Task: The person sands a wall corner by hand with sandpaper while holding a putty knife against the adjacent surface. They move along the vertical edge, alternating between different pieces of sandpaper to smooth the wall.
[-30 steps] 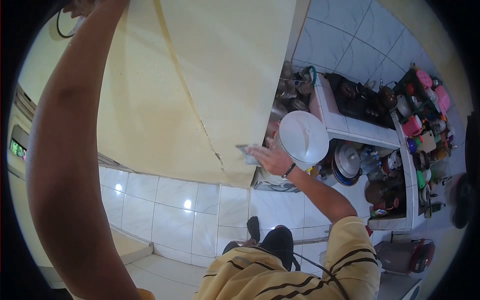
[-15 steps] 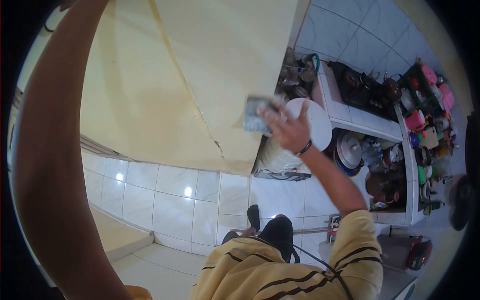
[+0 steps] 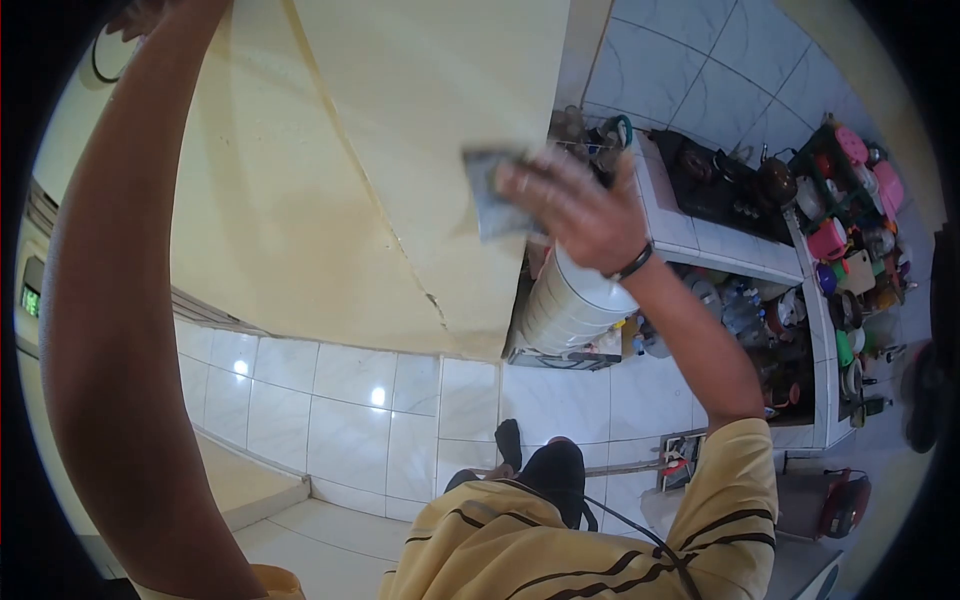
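Note:
A flat grey cloth or pad [image 3: 487,205] is pressed under the fingers of my right hand [image 3: 590,210], which is blurred and wears a dark wristband. The pad lies at the right part of the yellow wall [image 3: 440,90], near its edge. A thin brown crack line runs down the wall to the left of the pad. My left arm reaches up along the left side of the view; only a little of my left hand [image 3: 128,24] shows at the top edge, its fingers too small to make out, near a dark ring-shaped thing.
Below my right hand stands a white ribbed container [image 3: 570,305] on a rack. To the right, a tiled counter [image 3: 690,235] bears a black stove [image 3: 725,185], with pots, pink and green kitchenware around and under it. White floor tiles [image 3: 345,430] lie below, with my foot [image 3: 508,440] on them.
My right hand has moved slightly up with the grey pad, which is now tilted. More of my left hand shows at the top left. The white container's top is now more hidden behind my right hand.

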Tool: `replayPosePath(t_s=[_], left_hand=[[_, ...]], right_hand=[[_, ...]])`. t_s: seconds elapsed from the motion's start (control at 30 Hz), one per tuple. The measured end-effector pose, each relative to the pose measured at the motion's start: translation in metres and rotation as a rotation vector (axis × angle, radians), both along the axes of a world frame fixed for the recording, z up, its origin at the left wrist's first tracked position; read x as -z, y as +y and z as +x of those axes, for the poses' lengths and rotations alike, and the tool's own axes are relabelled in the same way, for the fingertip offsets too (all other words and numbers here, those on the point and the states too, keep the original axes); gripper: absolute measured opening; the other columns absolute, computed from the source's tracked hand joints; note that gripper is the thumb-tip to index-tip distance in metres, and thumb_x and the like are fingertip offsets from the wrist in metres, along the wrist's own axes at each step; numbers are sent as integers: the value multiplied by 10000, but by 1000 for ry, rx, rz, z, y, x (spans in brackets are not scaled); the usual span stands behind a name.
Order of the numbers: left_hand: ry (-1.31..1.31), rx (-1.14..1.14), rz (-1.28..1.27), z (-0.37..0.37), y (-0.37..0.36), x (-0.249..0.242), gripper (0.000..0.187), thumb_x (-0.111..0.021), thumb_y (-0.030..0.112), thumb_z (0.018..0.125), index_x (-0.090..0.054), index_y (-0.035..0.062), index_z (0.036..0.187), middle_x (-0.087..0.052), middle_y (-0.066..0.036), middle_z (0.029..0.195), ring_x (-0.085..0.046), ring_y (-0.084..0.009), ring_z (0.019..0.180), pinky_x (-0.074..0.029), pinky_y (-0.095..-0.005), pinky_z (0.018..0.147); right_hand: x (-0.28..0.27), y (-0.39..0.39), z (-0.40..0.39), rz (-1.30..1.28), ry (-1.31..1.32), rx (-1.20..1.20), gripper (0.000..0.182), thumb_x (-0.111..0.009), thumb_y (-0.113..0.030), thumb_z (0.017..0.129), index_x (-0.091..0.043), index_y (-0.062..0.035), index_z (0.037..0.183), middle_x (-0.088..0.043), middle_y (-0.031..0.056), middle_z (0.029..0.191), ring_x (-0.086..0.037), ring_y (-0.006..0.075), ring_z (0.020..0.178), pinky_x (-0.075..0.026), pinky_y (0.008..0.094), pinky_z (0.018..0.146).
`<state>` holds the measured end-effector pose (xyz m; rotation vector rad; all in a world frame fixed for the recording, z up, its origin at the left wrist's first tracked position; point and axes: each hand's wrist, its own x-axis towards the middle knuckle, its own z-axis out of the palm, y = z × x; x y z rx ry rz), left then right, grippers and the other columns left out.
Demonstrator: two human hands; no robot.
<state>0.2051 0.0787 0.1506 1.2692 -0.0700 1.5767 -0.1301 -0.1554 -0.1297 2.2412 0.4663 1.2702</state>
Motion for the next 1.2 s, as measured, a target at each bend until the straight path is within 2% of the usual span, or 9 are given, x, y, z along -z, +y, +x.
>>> replayPosePath(t_s=[0.13,0.2,0.3,0.4,0.67,0.8,0.9,1.0,1.2], left_hand=[[129,75,27,-6,-2,4,923,-357,767,966,-387,76,1576,-331,-124,1666,-251,-384,1536,-135,-516,1245],[257,205,200,-26,15,8,934,-364,776,959,-379,78,1580,-319,-135,1669,-237,-383,1543,-134,-516,1249],[117,571,197,-40,15,14,817,-438,660,989,-428,51,1534,-398,-156,1609,-272,-361,1515,-118,-545,1225],[-53,447,60,-20,-7,17,685,-495,544,1028,-494,36,1487,-489,-144,1554,-320,-326,1484,-87,-545,1211],[50,438,109,-68,-16,27,719,-445,561,1053,-443,11,1517,-426,-156,1592,-315,-335,1490,-105,-507,1232],[71,419,139,-75,-14,26,700,-423,543,1065,-452,-1,1505,-427,-168,1587,-337,-349,1477,-149,-490,1231],[93,450,137,-88,-14,23,659,-415,518,1073,-490,-6,1466,-462,-177,1553,-379,-362,1439,-191,-484,1212],[51,525,104,-89,-18,24,602,-429,480,1076,-536,-6,1415,-523,-177,1492,-431,-375,1384,-237,-478,1180],[48,529,68,-82,-20,28,567,-469,444,1072,-534,-9,1407,-552,-171,1452,-472,-348,1345,-274,-463,1165]], right_hand=[[6,0,0,56,29,83,419,-510,-208,1003,-640,-215,1401,-565,-49,1505,-532,159,1385,67,693,1229],[88,13,-4,746,689,-99,472,-505,-116,989,-588,-185,1448,-564,-31,1504,-499,222,1418,-16,648,1249],[178,0,-32,90,670,-65,516,-556,-101,910,-583,-49,1423,-524,49,1525,-435,166,1456,-250,530,1241],[142,-4,-18,114,496,-147,533,-562,-105,904,-575,-67,1435,-514,42,1534,-452,163,1444,-236,536,1246],[-237,1,18,-169,-265,-4,382,-675,-195,887,-729,-198,1265,-607,-50,1465,-482,173,1436,-46,675,1252],[-221,20,19,-9,-201,10,422,-670,-165,893,-694,-175,1315,-601,-23,1474,-497,181,1427,-41,669,1253],[-104,8,16,82,249,-138,424,-625,-200,898,-680,-94,1304,-536,27,1541,-480,180,1445,-161,604,1257],[-76,4,-4,-412,389,-14,480,-610,-238,912,-636,-121,1376,-496,31,1578,-470,177,1454,-166,577,1260],[-296,-13,13,-367,-240,138,491,-592,-153,949,-590,-187,1439,-594,14,1485,-513,179,1415,-10,677,1243]])
